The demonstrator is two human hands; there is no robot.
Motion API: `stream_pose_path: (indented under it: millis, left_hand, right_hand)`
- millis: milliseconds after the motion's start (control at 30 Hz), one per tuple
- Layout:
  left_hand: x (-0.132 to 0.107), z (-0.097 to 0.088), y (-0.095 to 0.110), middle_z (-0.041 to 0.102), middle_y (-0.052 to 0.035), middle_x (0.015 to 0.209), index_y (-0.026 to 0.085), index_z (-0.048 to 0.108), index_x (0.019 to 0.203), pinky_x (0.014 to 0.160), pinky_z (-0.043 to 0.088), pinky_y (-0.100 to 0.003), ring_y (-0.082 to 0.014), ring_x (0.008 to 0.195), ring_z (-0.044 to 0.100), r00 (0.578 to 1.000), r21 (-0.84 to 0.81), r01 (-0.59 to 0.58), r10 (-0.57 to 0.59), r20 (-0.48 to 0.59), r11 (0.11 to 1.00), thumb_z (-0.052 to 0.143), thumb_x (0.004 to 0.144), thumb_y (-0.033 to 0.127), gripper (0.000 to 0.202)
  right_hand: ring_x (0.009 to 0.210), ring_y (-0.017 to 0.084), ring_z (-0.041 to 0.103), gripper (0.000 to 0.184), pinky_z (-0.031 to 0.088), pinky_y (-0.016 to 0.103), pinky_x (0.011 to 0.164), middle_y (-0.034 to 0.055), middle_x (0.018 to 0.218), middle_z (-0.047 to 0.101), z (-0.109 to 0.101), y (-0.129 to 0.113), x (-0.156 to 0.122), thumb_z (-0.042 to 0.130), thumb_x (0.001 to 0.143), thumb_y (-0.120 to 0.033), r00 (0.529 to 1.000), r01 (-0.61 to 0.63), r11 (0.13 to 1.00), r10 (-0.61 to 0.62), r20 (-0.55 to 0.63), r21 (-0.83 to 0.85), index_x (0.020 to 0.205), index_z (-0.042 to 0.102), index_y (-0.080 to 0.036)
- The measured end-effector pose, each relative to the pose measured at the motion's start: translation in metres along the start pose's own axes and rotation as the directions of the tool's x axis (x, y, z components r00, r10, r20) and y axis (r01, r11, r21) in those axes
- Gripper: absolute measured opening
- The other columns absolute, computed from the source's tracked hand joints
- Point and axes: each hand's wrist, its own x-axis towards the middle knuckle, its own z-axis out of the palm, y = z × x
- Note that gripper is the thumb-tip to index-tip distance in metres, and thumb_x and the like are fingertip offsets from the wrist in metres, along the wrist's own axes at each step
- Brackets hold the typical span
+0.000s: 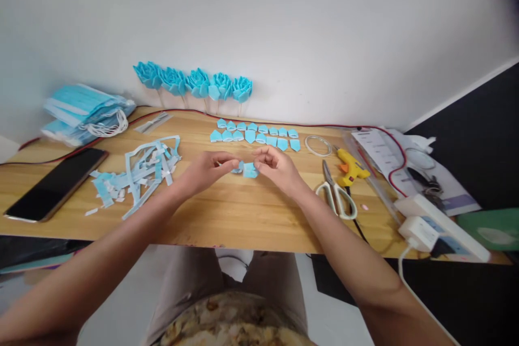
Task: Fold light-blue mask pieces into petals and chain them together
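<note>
Over the middle of the wooden table, my left hand (208, 170) and my right hand (279, 168) face each other. Between them is a small light-blue mask-fabric piece (250, 170), pinched at its right edge by my right thumb and fingers. My left thumb and forefinger close on a bluish bit of fabric beside it; whether both bits are one piece I cannot tell. Just beyond my hands lie two rows of pointed blue fabric petals (250, 136). Behind them, several blue fabric flowers (198, 84) on thin sticks lean against the wall.
Left: mask scraps (140, 173), a black phone (57, 184) and a stack of blue face masks (81, 108). Right: white-handled scissors (336, 194), a yellow glue gun (352, 167), a tape roll (318, 146) and a power strip (444, 230). A red-black cable (259, 119) runs along the back.
</note>
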Motion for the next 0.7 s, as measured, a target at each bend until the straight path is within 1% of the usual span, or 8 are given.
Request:
stream_pose_path:
  millis: [133,200,267,367,433,567,700]
  left_hand:
    - [0.009,0.009,0.004,0.071,0.0007,0.076,0.018,0.072,0.077,0.064,0.042,-0.024,-0.0160,0.072,0.060,0.998,0.010,0.000,0.000,0.058,1.000,0.053,0.082,0.041,0.031]
    - [0.012,0.012,0.005,0.066,0.0017,0.066,0.017,0.070,0.071,0.059,0.039,-0.023,-0.0135,0.064,0.056,0.997,0.010,0.039,-0.039,0.065,0.999,0.056,0.079,0.038,0.027]
    - [0.014,0.012,0.005,0.062,0.0021,0.060,0.016,0.068,0.066,0.055,0.035,-0.022,-0.0115,0.058,0.051,0.996,-0.013,0.080,-0.080,0.051,0.997,0.057,0.076,0.037,0.026]
    - [0.016,0.010,0.004,0.057,0.0022,0.056,0.016,0.065,0.061,0.052,0.033,-0.022,-0.0097,0.054,0.047,0.993,-0.086,0.114,-0.114,0.007,0.990,0.056,0.075,0.036,0.026]
    - [0.016,0.008,0.003,0.055,0.0022,0.054,0.016,0.065,0.061,0.051,0.032,-0.022,-0.0092,0.052,0.045,0.991,-0.130,0.126,-0.130,-0.027,0.984,0.057,0.076,0.037,0.027]
    - [0.017,0.006,-0.002,0.053,0.0015,0.055,0.016,0.067,0.064,0.051,0.032,-0.022,-0.0095,0.053,0.044,0.988,-0.174,0.126,-0.140,-0.071,0.977,0.057,0.078,0.039,0.029]
    - [0.017,0.006,-0.006,0.052,0.0012,0.055,0.016,0.067,0.064,0.051,0.032,-0.023,-0.0100,0.053,0.043,0.989,-0.176,0.111,-0.125,-0.073,0.978,0.056,0.079,0.040,0.030]
  right_hand:
    - [0.066,0.011,0.056,0.023,0.044,0.026,0.065,-0.0025,0.075,0.062,0.001,-0.004,-0.001,0.062,0.079,-0.025,1.000,0.010,1.000,-0.010,0.026,-0.018,0.101,0.057,-0.021]
    - [0.067,0.011,0.057,0.022,0.044,0.026,0.066,-0.0021,0.075,0.062,0.001,-0.006,-0.002,0.062,0.080,-0.026,1.000,0.009,1.000,-0.009,0.027,-0.013,0.101,0.059,-0.021]
    - [0.072,0.012,0.058,0.022,0.046,0.027,0.069,-0.0003,0.079,0.063,-0.001,-0.007,-0.002,0.060,0.083,-0.031,1.000,0.004,1.000,-0.004,0.006,0.011,0.102,0.062,-0.021]
    - [0.076,0.013,0.060,0.028,0.049,0.029,0.073,0.0025,0.088,0.065,-0.003,-0.006,-0.001,0.054,0.088,-0.042,0.999,-0.014,0.996,0.017,-0.035,0.092,0.102,0.067,-0.021]
    - [0.075,0.013,0.060,0.031,0.050,0.029,0.073,0.0028,0.086,0.065,-0.004,-0.005,-0.001,0.053,0.088,-0.045,0.999,-0.031,0.987,0.037,-0.035,0.156,0.100,0.068,-0.020]
    - [0.073,0.013,0.060,0.031,0.050,0.028,0.071,0.0034,0.081,0.066,-0.003,-0.004,0.000,0.058,0.085,-0.047,0.996,-0.082,0.969,0.090,-0.024,0.231,0.088,0.069,-0.018]
    - [0.075,0.013,0.060,0.028,0.049,0.027,0.073,0.0030,0.082,0.067,-0.002,-0.005,0.001,0.062,0.082,-0.046,0.994,-0.098,0.968,0.108,-0.032,0.233,0.081,0.067,-0.018]
